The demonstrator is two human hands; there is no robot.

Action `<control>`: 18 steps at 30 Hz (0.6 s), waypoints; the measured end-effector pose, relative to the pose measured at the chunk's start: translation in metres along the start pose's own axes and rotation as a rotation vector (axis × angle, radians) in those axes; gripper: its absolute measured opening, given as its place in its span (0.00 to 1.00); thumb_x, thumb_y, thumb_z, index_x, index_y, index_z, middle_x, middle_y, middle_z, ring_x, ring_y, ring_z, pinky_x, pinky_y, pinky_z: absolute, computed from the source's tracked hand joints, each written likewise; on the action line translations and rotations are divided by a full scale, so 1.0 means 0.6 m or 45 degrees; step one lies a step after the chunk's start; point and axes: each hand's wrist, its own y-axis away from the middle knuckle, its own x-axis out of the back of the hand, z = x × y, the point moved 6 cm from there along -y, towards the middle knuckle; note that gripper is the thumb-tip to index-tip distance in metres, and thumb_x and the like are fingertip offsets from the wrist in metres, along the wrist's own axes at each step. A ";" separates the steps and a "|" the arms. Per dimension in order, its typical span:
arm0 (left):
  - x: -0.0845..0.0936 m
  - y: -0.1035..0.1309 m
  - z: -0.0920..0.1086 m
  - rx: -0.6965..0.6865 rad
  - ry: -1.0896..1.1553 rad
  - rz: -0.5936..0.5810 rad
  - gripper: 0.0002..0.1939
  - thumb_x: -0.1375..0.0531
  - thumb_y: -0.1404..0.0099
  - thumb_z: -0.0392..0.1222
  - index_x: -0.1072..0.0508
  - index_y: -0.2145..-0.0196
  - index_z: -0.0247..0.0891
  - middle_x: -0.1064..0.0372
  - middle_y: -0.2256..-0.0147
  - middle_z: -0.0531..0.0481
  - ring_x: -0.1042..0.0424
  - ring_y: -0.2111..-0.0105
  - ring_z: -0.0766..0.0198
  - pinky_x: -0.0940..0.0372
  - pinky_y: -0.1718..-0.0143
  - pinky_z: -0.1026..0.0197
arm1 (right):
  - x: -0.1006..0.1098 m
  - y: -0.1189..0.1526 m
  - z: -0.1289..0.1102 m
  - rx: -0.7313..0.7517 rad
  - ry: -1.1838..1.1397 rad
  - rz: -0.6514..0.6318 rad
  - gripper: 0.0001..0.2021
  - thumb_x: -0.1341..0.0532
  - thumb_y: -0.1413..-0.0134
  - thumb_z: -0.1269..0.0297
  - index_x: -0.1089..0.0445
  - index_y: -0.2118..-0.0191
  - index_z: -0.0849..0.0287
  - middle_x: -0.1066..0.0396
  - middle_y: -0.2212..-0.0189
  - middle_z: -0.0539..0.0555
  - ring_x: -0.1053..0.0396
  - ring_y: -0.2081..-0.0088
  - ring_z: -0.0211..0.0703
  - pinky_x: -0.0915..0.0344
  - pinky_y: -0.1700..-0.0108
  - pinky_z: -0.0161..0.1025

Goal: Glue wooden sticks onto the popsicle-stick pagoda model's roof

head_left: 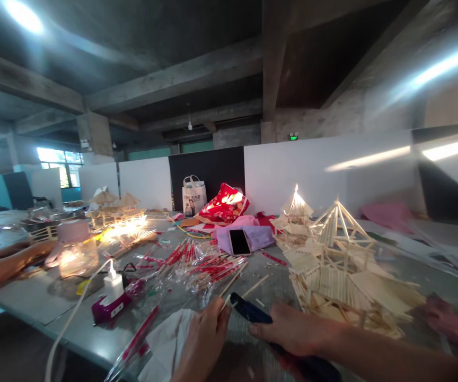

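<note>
Near the table's front edge, my left hand (209,337) is closed round thin wooden sticks (234,279) that point up and away. My right hand (292,329) grips a dark blue hand tool (248,309), its head touching or very near the sticks beside my left fingertips. Whether its jaws are closed on a stick is too blurred to tell. Beyond the hands lie many sticks in red-and-clear wrappers (213,265). A pavilion model of pale sticks (336,254) stands to the right, and a white cloth (169,339) lies by my left hand.
A phone (239,242) rests on purple cloth (263,236). At the left are a purple power strip (107,309) with a white charger (113,285) and cable, a clear jug (78,254), and another person's arms (14,262). More stick models (112,204) stand behind.
</note>
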 end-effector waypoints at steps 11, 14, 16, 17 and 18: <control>-0.002 0.001 0.015 -0.007 -0.135 -0.070 0.13 0.55 0.34 0.41 0.37 0.74 0.40 0.32 0.76 0.53 0.33 0.74 0.66 0.49 0.72 0.65 | -0.024 -0.007 0.025 -0.026 -0.068 -0.015 0.13 0.45 0.52 0.64 0.41 0.84 0.60 0.42 0.89 0.45 0.45 0.88 0.30 0.51 0.86 0.26; -0.006 -0.002 0.014 -0.013 -0.203 -0.134 0.13 0.54 0.35 0.40 0.35 0.73 0.40 0.30 0.74 0.51 0.32 0.72 0.64 0.49 0.72 0.64 | -0.040 -0.015 0.044 -0.098 -0.123 -0.126 0.10 0.46 0.53 0.63 0.40 0.82 0.58 0.42 0.90 0.44 0.46 0.90 0.32 0.50 0.89 0.27; -0.008 -0.005 0.009 -0.014 -0.246 -0.159 0.12 0.53 0.35 0.40 0.33 0.72 0.39 0.30 0.74 0.51 0.32 0.72 0.64 0.50 0.72 0.63 | -0.044 -0.020 0.050 -0.129 -0.110 -0.177 0.11 0.46 0.54 0.63 0.41 0.82 0.58 0.43 0.91 0.44 0.48 0.92 0.31 0.51 0.90 0.27; -0.009 -0.006 0.006 -0.008 -0.253 -0.174 0.12 0.53 0.35 0.39 0.33 0.72 0.39 0.30 0.74 0.51 0.32 0.72 0.64 0.51 0.72 0.63 | -0.044 -0.021 0.049 -0.127 -0.095 -0.186 0.11 0.45 0.54 0.63 0.41 0.83 0.58 0.43 0.91 0.44 0.49 0.92 0.31 0.51 0.90 0.27; -0.010 -0.007 0.004 0.003 -0.253 -0.201 0.12 0.53 0.36 0.39 0.32 0.73 0.39 0.30 0.74 0.51 0.32 0.72 0.64 0.51 0.73 0.63 | -0.043 -0.022 0.048 -0.129 -0.077 -0.185 0.12 0.44 0.55 0.63 0.41 0.83 0.59 0.44 0.91 0.44 0.48 0.92 0.30 0.51 0.90 0.26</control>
